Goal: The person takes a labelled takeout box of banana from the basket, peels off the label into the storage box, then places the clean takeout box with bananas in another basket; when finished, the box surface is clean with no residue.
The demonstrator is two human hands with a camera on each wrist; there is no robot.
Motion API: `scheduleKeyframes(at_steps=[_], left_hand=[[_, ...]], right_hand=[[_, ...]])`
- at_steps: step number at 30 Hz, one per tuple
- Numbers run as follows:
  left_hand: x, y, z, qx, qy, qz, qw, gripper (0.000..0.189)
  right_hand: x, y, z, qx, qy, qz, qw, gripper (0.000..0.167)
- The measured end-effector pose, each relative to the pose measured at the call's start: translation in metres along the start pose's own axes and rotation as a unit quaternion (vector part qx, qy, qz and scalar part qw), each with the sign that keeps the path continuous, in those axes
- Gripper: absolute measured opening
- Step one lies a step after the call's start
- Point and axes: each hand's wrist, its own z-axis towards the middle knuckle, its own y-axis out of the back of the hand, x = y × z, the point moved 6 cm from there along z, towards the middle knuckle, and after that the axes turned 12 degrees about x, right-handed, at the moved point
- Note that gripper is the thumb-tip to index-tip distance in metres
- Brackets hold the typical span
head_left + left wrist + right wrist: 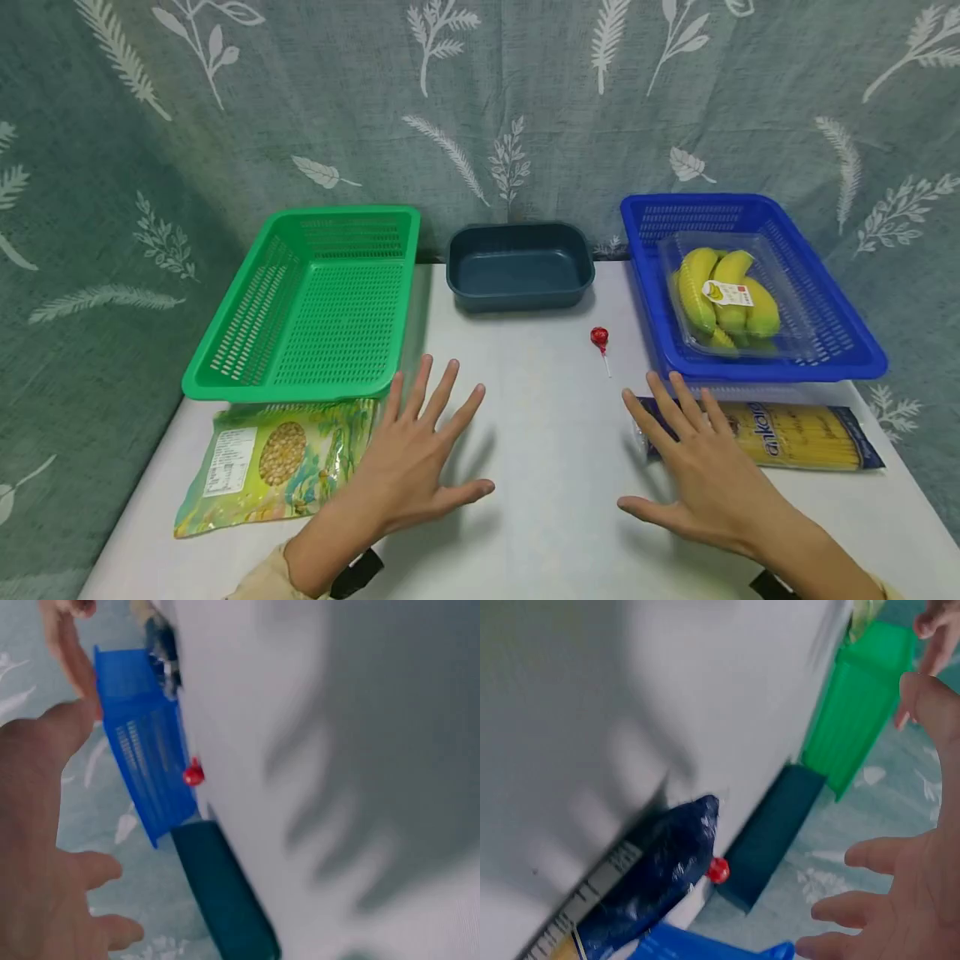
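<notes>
Fingers spread, my left hand (411, 458) hovers over the table with nothing in it, beside a green-yellow bag of kernels (281, 467). My right hand (701, 475) is likewise spread and holds nothing; it overlaps the near end of a spaghetti packet (798, 435) in the head view. Past the right fingertips lies a lollipop (599, 337) with a red wrapper and white stick. A clear plastic box of bananas (727, 296) sits inside the blue basket (832, 333). In the right wrist view the spaghetti packet's dark blue end (660, 862) shows near the lollipop (718, 870).
A green basket (337, 325) stands at the back left, with the kernel bag against its front. Between the two baskets is a dark teal tray (521, 300). Behind the white table (555, 483) hangs a grey-green curtain (540, 108) with white leaf prints.
</notes>
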Motion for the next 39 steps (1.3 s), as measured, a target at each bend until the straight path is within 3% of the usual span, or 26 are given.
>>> scheduleKeyframes(at_steps=[5,9,16,23,26,29,39], left_hand=[[-0.013,0.003,0.014,-0.016,-0.018,-0.096,0.9951,0.087],[-0.022,0.010,0.027,-0.051,-0.028,-0.186,0.9809,0.081],[-0.031,0.018,0.052,-0.089,-0.039,-0.343,0.9344,0.067],[-0.040,0.015,0.077,-0.069,-0.041,-0.468,0.8800,0.059],[-0.041,0.013,0.086,-0.063,-0.039,-0.501,0.8622,0.057],[-0.042,0.011,0.093,-0.057,-0.032,-0.520,0.8514,0.057],[-0.054,0.012,0.125,-0.042,-0.018,-0.553,0.8321,0.058]], right_hand=[[-0.010,0.013,-0.003,0.004,-0.027,0.060,0.9978,0.109],[-0.016,0.029,-0.007,-0.025,-0.035,0.091,0.9949,0.105],[-0.033,0.058,-0.009,-0.085,-0.038,0.105,0.9900,0.105],[-0.067,0.079,-0.008,-0.112,-0.071,0.133,0.9823,0.095],[-0.080,0.086,-0.005,-0.122,-0.073,0.134,0.9807,0.093],[-0.090,0.090,0.000,-0.122,-0.078,0.136,0.9800,0.091],[-0.121,0.102,0.009,-0.104,-0.130,0.142,0.9758,0.085]])
